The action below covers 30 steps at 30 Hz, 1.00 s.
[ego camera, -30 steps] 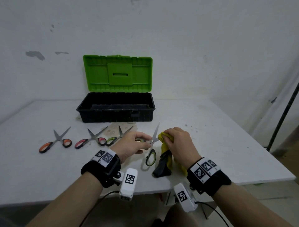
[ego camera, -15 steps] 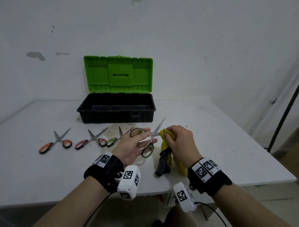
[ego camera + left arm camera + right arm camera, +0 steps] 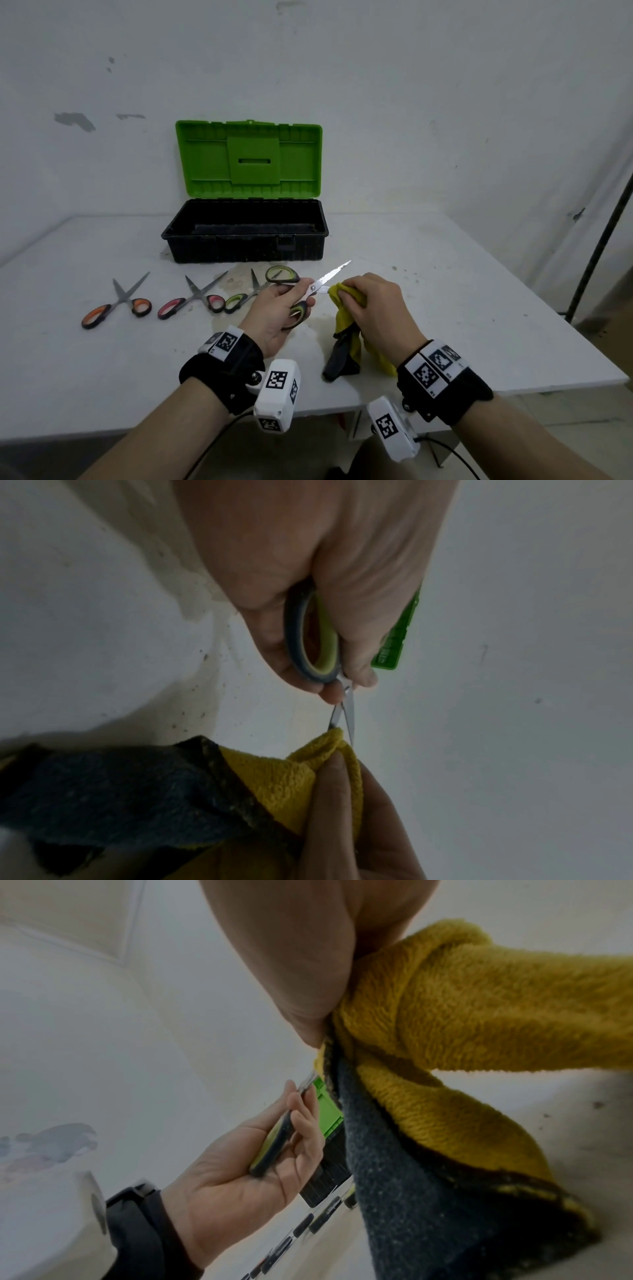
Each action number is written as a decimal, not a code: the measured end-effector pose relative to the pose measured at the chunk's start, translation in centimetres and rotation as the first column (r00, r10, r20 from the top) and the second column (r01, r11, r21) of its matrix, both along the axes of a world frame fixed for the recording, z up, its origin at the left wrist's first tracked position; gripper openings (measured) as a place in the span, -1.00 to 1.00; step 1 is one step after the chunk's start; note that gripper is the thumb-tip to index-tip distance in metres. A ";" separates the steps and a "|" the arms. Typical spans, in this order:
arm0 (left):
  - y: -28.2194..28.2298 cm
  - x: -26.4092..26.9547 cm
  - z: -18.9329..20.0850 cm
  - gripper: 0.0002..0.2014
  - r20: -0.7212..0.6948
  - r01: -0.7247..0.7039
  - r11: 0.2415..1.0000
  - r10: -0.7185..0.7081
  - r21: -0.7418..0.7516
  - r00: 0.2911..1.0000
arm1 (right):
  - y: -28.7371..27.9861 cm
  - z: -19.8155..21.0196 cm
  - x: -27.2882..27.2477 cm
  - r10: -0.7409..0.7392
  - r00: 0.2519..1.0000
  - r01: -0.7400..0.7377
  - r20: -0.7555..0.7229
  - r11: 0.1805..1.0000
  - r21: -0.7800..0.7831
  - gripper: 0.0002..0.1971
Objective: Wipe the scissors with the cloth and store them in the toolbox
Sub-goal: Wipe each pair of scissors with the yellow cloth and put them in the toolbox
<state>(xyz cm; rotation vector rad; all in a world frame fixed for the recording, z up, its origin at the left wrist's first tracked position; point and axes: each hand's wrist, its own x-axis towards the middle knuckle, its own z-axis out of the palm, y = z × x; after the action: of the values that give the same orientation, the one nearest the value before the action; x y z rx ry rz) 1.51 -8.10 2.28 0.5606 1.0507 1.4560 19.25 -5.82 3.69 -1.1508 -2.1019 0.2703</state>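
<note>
My left hand [image 3: 286,301] grips the green-handled scissors [image 3: 317,287] by their loops above the table, blades spread apart and pointing right and away. One blade sticks up free; the other runs into the yellow and grey cloth [image 3: 346,318], which my right hand [image 3: 373,305] pinches around it. The left wrist view shows the scissors [image 3: 320,647] in my curled fingers and the cloth [image 3: 298,775] folded over a blade tip. The cloth [image 3: 462,1031] fills the right wrist view. The black toolbox [image 3: 246,233] stands behind with its green lid [image 3: 250,159] up.
Three more scissors lie in a row on the white table [image 3: 445,291]: orange-handled [image 3: 116,306], pink-handled [image 3: 191,301] and green-handled [image 3: 241,296]. The table's right edge drops off beside a dark pole [image 3: 603,233]. A wall stands close behind the toolbox.
My left hand lifted the scissors off the table and turned palm up, and the blades spread wider. My right hand stayed on the cloth, which now wraps the lower blade.
</note>
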 end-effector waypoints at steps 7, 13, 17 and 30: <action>-0.2 0.0 -0.2 -0.83 -0.079 -0.050 0.998 0.052 0.026 0.996 | -0.4 -0.3 0.1 0.021 0.997 -0.017 0.072 0.999 -0.049 -0.84; -0.3 0.1 -0.1 -0.93 -0.140 -0.017 0.999 0.023 0.048 0.990 | -0.8 0.2 0.4 0.016 0.999 -0.014 0.052 0.999 -0.046 -0.87; -0.4 0.1 -0.3 -0.92 -0.076 -0.020 0.999 0.023 0.046 0.997 | -1.2 1.6 0.2 0.020 1.000 -0.018 -0.019 0.997 0.072 -0.89; -0.9 0.9 -0.1 -0.94 -0.119 0.020 0.996 -0.009 0.086 0.993 | 1.4 1.7 -0.8 -0.109 0.994 0.110 -0.019 0.992 0.061 -0.84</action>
<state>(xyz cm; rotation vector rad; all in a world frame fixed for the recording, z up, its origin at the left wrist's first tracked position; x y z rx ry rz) 2.41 -9.03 2.13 0.7233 1.0770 1.4755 18.43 -4.45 5.40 -1.2187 -2.0111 0.1605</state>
